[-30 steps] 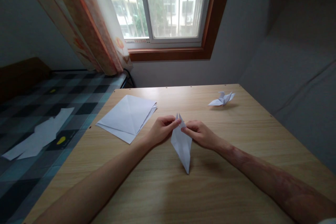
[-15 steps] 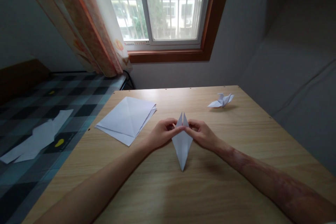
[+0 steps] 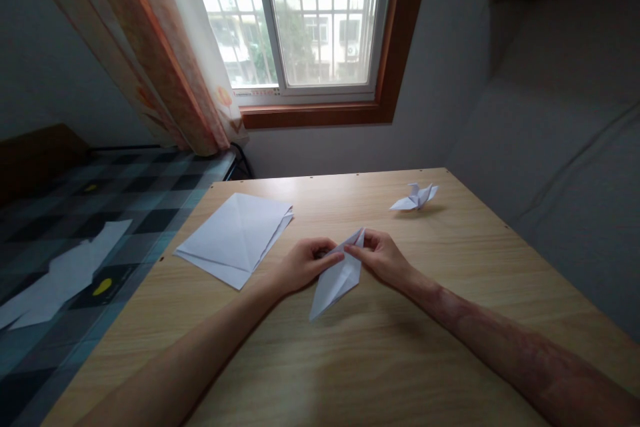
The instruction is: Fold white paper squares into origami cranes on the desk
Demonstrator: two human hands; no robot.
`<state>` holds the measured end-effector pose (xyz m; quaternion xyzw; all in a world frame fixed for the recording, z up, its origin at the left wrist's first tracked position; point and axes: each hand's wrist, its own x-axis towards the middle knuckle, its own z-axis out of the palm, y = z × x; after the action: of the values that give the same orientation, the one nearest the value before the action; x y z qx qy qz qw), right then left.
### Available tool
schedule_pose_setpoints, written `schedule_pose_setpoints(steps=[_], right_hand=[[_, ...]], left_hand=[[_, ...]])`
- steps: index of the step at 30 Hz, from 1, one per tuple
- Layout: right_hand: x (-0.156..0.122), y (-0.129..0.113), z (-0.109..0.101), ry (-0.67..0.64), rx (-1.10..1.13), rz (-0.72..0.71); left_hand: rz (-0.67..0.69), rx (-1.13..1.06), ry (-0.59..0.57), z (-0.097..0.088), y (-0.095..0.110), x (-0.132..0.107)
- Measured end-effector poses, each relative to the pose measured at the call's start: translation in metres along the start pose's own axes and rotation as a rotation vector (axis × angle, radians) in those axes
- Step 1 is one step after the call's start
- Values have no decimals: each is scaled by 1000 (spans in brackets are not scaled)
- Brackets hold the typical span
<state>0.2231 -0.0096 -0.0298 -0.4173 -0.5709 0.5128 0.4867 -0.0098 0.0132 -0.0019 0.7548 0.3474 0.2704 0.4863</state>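
Observation:
Between my two hands is a folded white paper (image 3: 336,282), a narrow diamond tilted so that its long point aims down and to the left. My left hand (image 3: 309,263) pinches its left edge, thumb on top and fingers behind. On the other side, my right hand (image 3: 383,255) grips it near the upper tip, also with the thumb in front. The fingers under the paper are partly hidden. Beyond my right hand a finished paper crane (image 3: 416,197) stands on the wooden table (image 3: 400,360).
A stack of white paper sheets (image 3: 235,233) lies at the table's left. Further left, cut paper scraps (image 3: 65,277) rest on a checked bed (image 3: 145,180). Behind the table are a window (image 3: 320,27) and an orange curtain (image 3: 165,60).
The folded paper has turned from upright to slanting, its lower point swinging left and its top leaning right. Both hands still hold it. The camera view has shifted slightly.

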Motion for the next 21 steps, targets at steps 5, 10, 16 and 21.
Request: schedule_pose_setpoints(steps=[5,10,16,21], right_hand=[[7,1,-5,157,103,-7],[10,0,-14,175,31,13],[12,-4,-21,130,-131,18],[9,-6,-22,31,-188,10]], left_hand=[[-66,-182,-6,1,5,2],[-47,13,156,-4,14,1],[-27,155,259,-3,9,0],[4,468,286,-7,-2,-1]])
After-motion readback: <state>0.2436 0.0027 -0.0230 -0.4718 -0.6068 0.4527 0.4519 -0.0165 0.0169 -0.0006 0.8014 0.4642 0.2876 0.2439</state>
